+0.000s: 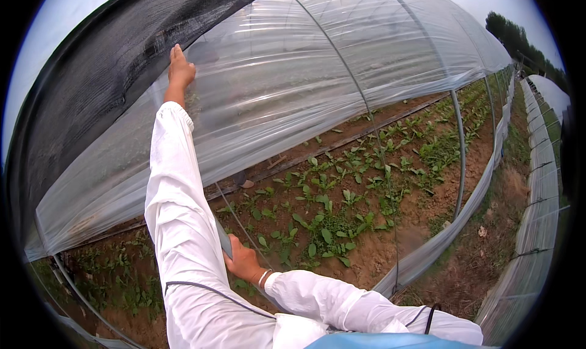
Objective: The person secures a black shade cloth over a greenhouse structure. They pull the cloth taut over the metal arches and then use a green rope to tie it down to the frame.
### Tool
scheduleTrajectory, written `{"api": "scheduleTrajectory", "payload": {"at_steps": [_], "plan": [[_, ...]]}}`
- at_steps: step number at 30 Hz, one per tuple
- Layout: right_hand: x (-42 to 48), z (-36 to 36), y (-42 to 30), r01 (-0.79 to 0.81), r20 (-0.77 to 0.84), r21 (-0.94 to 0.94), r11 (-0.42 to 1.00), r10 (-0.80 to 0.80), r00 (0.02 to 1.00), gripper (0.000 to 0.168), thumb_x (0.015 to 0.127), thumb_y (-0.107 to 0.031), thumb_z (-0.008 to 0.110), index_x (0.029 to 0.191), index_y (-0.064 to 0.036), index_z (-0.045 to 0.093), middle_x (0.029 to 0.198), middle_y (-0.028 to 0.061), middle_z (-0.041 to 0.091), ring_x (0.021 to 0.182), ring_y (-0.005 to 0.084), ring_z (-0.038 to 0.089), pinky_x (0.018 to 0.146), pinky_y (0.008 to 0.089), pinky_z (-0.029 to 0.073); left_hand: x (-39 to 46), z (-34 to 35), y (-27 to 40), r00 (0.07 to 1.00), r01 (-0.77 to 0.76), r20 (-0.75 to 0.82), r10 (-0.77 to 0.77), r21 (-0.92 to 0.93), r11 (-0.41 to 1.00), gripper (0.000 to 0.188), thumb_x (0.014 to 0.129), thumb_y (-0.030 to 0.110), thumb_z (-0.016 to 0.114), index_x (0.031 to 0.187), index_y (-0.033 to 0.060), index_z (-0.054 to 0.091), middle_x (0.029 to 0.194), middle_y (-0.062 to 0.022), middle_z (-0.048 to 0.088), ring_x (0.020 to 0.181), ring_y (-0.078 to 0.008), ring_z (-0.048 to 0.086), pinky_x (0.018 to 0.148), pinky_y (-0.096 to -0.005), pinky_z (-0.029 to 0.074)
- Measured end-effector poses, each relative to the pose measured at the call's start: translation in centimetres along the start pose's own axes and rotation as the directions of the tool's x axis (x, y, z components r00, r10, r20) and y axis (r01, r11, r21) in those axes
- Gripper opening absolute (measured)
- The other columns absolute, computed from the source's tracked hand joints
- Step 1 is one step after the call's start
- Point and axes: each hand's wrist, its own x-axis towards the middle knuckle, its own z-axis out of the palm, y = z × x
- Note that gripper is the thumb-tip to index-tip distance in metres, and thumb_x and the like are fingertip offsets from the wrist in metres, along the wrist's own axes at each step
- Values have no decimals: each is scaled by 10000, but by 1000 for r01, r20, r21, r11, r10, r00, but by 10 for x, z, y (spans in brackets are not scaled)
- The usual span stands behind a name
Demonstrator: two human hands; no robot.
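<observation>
My left hand point(181, 70) is raised at the lower edge of a black shade net point(91, 69), its fingers closed on the edge. The net lies over the clear plastic film point(274, 74) of a hoop tunnel greenhouse. Lower down, my right hand point(244, 261) grips a grey metal tunnel pipe point(224, 241); my left sleeve hides part of this pipe. Leafy green seedlings point(327, 234) grow in the brown soil just beyond my right hand. The film's lower side is raised, so the bed shows beneath it.
A curved metal hoop point(459, 152) stands to the right. Along the tunnel's base runs a low plastic skirt point(476, 211), with a grassy strip point(494, 220) beside it. Another plastic-covered tunnel point(542, 188) stands at far right. A thin cord point(389, 202) hangs down the tunnel side.
</observation>
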Motion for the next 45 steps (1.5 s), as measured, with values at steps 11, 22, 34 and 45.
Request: {"api": "scheduleTrajectory", "payload": {"at_steps": [11, 22, 34, 45], "plan": [[-2, 2, 6, 43, -2, 1, 999, -43, 999, 536, 803, -225, 619, 1228, -30, 358, 907, 238, 607, 675, 398, 601, 552, 439, 479, -38, -56, 81, 956, -223, -189, 223, 18, 975, 189, 815, 196, 583, 949, 86, 660, 899, -112, 646, 844, -309, 622, 722, -373, 484], [-1, -14, -7, 84, 27, -98, 992, -82, 996, 533, 817, -191, 605, 1222, 5, 319, 948, 251, 599, 635, 387, 604, 538, 441, 480, -228, -92, 41, 911, -412, -71, 406, -108, 905, 104, 751, 106, 654, 842, 60, 632, 741, -78, 546, 679, -279, 573, 590, -358, 436], [69, -112, -1, 317, 530, -122, 940, -208, 822, 265, 837, -269, 597, 956, -34, 569, 803, 154, 621, 744, 354, 608, 654, 401, 476, -257, -86, 25, 912, -387, -85, 402, 156, 909, 136, 775, 115, 626, 907, 87, 616, 788, -49, 534, 795, -246, 523, 779, -366, 368], [453, -298, -21, 477, -16, -805, 353, -816, 577, 295, 788, -69, 545, 1066, -156, 585, 1145, 89, 542, 1106, 295, 480, 832, 394, 431, -254, -85, 33, 914, -390, -31, 406, 216, 895, 156, 767, 79, 619, 917, 51, 585, 767, -81, 488, 769, -274, 494, 790, -388, 372]]}}
